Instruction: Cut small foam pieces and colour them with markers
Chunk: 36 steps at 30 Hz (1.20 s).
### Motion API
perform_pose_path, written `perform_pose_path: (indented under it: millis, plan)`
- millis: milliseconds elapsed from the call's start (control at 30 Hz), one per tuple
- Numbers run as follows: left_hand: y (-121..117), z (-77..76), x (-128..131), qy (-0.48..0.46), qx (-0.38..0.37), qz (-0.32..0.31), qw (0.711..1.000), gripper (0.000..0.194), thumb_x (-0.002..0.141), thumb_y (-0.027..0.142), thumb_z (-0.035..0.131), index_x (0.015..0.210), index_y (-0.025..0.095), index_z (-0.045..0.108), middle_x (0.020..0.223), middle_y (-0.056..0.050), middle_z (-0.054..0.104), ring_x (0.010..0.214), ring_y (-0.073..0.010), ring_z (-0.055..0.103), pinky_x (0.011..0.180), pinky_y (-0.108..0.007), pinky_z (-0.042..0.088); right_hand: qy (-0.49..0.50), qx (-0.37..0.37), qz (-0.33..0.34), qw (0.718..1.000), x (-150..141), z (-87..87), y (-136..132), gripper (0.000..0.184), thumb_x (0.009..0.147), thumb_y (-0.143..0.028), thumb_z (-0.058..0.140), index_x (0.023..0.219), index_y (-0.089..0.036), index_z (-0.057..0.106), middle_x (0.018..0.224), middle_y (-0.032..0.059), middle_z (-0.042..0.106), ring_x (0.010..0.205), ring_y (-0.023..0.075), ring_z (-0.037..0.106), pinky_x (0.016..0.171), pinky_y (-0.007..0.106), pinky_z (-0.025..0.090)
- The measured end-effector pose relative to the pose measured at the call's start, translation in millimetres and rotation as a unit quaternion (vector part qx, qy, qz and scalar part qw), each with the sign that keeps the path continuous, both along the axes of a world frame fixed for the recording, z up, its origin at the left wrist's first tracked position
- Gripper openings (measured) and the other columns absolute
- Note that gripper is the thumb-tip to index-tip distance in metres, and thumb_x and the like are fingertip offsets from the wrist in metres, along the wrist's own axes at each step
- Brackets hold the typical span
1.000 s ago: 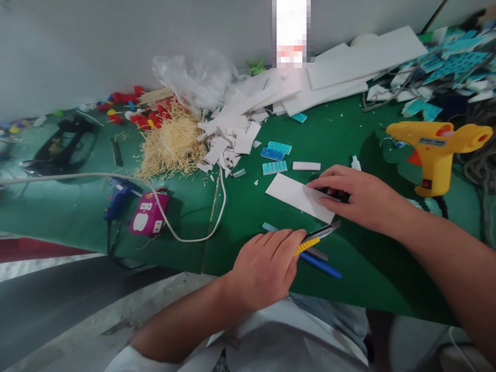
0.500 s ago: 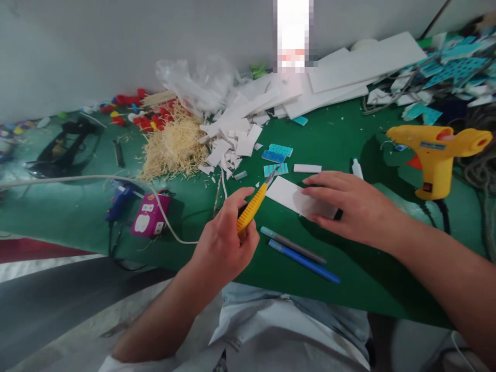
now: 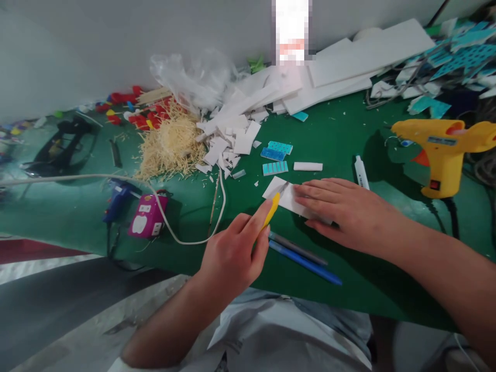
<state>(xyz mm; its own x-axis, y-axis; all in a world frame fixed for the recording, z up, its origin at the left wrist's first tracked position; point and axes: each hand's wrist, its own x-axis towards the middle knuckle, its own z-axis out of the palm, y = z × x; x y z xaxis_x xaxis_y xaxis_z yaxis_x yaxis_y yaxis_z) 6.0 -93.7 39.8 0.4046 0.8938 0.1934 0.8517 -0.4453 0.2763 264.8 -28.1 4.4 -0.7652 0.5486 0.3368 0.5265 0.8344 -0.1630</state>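
Observation:
My left hand is closed around a yellow utility knife. Its blade lies over the left part of a white foam board strip. Pressed flat on the right part of that strip is my right hand, its fingers stretched out and partly hiding the strip. Just beyond are a small white block, a striped turquoise piece and a blue piece. A grey pen and a blue pen lie on the near side.
On the green table, a yellow glue gun stands to the right, near a white tube. White offcuts and shredded straw are piled back left. A purple power adapter and white cable sit left.
My left hand has moved right and forward, bringing the knife blade over the white strip. My right hand has slid slightly left and flattened on the strip.

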Motion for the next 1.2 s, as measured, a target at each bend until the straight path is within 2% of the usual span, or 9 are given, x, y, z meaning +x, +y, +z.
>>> perform_pose_path:
  millis: [133,500,900,1067,1200]
  plan:
    - [-0.9,0.9,2.0,0.011,0.004,-0.005,1.000,0.034,0.111,0.025,0.041,0.141,0.018,0.056,0.089,0.002,0.070,0.067,-0.0098,0.070,0.059,-0.019,0.054,-0.005,-0.010,0.000,1.000,0.6,-0.8,-0.7,0.038,0.102,-0.024,0.052,0.132,-0.012,0.071,0.142,0.0111,0.071,0.126,0.0285,0.071,0.103,0.047,0.061]
    - [-6.8,-3.0,9.3,0.032,0.009,0.007,0.999,0.037,0.110,0.023,0.041,0.144,0.015,0.053,0.088,0.002,0.069,0.064,-0.0100,0.069,0.056,-0.018,0.054,-0.009,-0.012,0.002,1.000,0.8,6.8,-7.1,0.043,0.092,-0.020,0.060,0.131,-0.006,0.069,0.142,0.0193,0.070,0.125,0.0349,0.070,0.102,0.051,0.062]
    - [-6.0,1.4,14.5,0.071,-0.013,0.012,0.997,0.037,0.109,0.024,0.039,0.139,0.017,0.059,0.083,0.002,0.067,0.059,-0.0101,0.066,0.052,-0.019,0.050,-0.012,-0.014,-0.002,1.000,0.9,3.1,-8.5,0.041,0.099,-0.016,0.050,0.134,-0.008,0.069,0.143,0.0181,0.069,0.130,0.0307,0.068,0.105,0.048,0.060]
    - [-5.9,6.7,20.2,0.109,-0.052,0.027,0.992,0.044,0.102,0.020,0.042,0.143,0.019,0.060,0.083,0.001,0.068,0.055,-0.0123,0.064,0.049,-0.022,0.050,-0.017,0.017,-0.009,1.000,-4.4,3.7,-7.3,0.038,0.103,-0.015,0.044,0.125,-0.009,0.075,0.133,0.0161,0.075,0.122,0.0279,0.072,0.101,0.046,0.062]
    - [-5.1,10.8,22.4,0.112,-0.056,0.025,0.992,0.048,0.101,0.019,0.043,0.146,0.019,0.059,0.085,0.000,0.069,0.056,-0.0144,0.066,0.048,-0.024,0.051,-0.015,0.040,-0.016,0.999,-7.5,4.0,-8.4,0.038,0.105,-0.018,0.044,0.123,-0.009,0.076,0.130,0.0144,0.077,0.120,0.0272,0.073,0.102,0.044,0.061]
